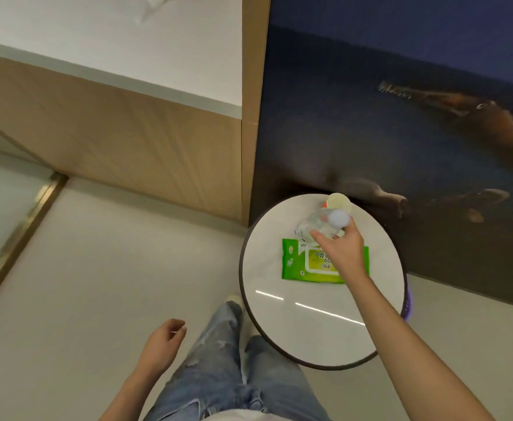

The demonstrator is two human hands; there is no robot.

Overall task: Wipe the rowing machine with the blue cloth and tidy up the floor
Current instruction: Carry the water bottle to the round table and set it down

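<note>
1. The left hand (162,344) hangs beside the jeans, with the fingers loosely curled and holding nothing.
2. The right hand (343,247) grips the clear plastic bottle with pale blue cap (316,224), fingers wrapped round it near the neck, above the round white table (309,329) and the green wipes pack (294,262).
3. The bottle seems light, thin-walled and smooth, so a hold just under the cap is probably safest.
4. The blue cloth and the rowing machine are not visible.

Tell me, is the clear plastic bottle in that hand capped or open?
Capped: a pale blue cap sits on the clear plastic bottle, which the right hand grips over the round white table.
</note>
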